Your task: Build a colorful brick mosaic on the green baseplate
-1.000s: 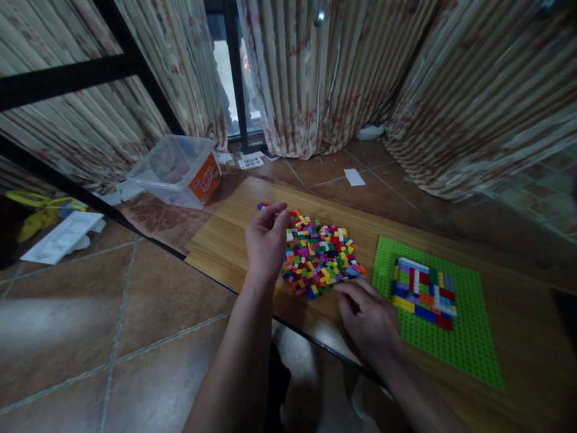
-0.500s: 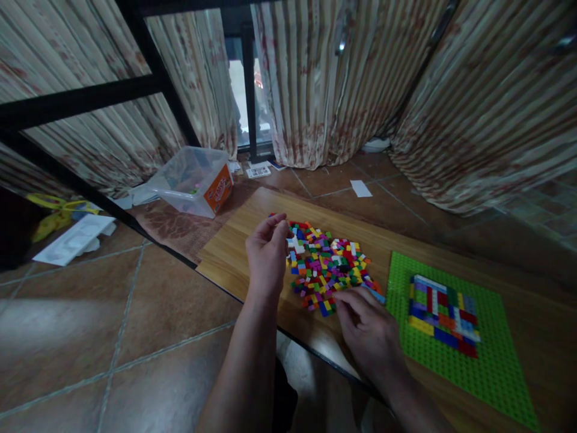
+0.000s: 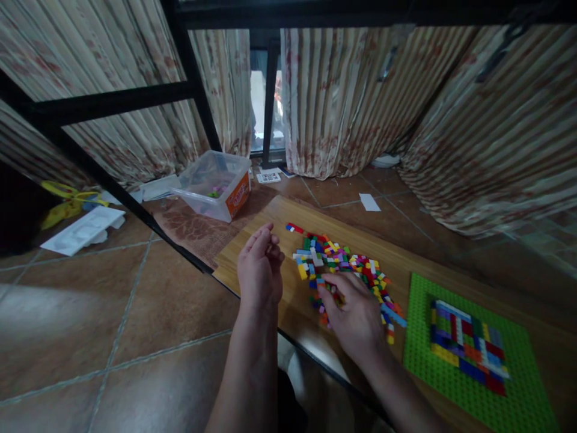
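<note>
A pile of small multicoloured toy bricks is spread over a wooden board. My right hand reaches over it, thumb and forefinger closed on a small toy brick at the pile's near left part; the palm hides some bricks below. My left hand hovers left of the pile with its fingers curled in; whatever they hold is hidden. To the right lies a green studded baseplate. On it sits a flat block of joined bricks in many colours.
The wooden board has a dark near edge. Behind its left end stands a clear plastic box with an orange label and a few pieces inside. A black metal frame crosses the left side. Striped curtains hang behind.
My right hand has moved left and deeper over the pile. My left hand has drawn back from the pile's left edge, its fingers more curled. The view has shifted slightly.
</note>
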Demonstrator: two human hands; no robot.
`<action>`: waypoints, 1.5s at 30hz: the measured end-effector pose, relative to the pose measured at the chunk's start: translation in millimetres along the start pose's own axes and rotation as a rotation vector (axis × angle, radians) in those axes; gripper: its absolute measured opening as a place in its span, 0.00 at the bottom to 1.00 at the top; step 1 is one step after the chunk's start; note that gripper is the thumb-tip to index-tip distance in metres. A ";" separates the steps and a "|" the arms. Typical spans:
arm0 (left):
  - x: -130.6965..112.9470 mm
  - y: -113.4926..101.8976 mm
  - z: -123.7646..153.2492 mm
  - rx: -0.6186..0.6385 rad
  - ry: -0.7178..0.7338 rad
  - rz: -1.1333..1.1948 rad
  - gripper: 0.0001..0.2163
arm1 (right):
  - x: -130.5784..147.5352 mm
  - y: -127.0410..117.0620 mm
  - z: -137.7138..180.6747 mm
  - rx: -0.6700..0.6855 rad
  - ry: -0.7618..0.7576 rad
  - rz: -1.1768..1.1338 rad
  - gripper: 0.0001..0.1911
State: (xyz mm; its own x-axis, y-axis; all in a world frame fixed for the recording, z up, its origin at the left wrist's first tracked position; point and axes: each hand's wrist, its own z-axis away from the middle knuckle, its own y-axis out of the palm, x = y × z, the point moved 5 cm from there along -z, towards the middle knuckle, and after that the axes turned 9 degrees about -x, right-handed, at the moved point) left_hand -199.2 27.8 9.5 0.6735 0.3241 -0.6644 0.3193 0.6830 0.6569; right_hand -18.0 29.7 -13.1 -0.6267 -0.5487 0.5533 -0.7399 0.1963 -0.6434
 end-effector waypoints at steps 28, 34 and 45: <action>63.7 33.7 35.3 0.595 0.045 -0.897 0.12 | -28.5 -40.0 9.9 -0.061 0.348 -0.413 0.14; 100.4 37.6 60.6 0.788 -0.212 -1.001 0.11 | -40.2 -60.9 21.1 -0.084 0.344 -0.464 0.16; 127.1 51.9 89.8 0.668 -0.120 -0.975 0.11 | -51.1 -90.9 29.3 -0.284 0.301 -0.255 0.10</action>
State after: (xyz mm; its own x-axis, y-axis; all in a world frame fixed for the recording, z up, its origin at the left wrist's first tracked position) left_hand -37.2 45.6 -8.8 -0.0003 -0.2310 -0.9730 0.9924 0.1193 -0.0287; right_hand 88.4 16.1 1.6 -0.4289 -0.3571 0.8297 -0.8902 0.3232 -0.3211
